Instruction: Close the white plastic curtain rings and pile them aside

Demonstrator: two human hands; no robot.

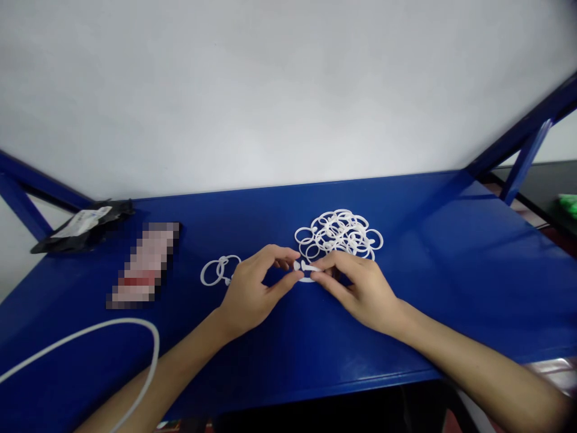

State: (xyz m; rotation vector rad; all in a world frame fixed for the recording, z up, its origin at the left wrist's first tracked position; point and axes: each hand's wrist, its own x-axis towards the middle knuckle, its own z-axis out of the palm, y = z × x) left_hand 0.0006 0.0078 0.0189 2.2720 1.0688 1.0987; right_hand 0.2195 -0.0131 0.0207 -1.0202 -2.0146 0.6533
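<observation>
A white plastic ring [307, 279] with small knobbed ends is held between my two hands, just above the blue table. Its two ends show close together with a narrow gap between them. My left hand [252, 291] is closed, thumb and index finger pinching one end. With a similar pinch, my right hand [358, 288] grips the other end. Behind my right hand lies a tangled pile of white rings [340, 231]. A few more white rings [211, 273] rest beside my left hand, partly covered by it.
On the left of the blue table [288, 210] lie a pixelated flat object [146, 258] and a black plastic packet [85, 225]. A white cable [112, 322] loops across my left forearm. Blue frame bars [525, 162] rise at both sides, with a pale wall behind.
</observation>
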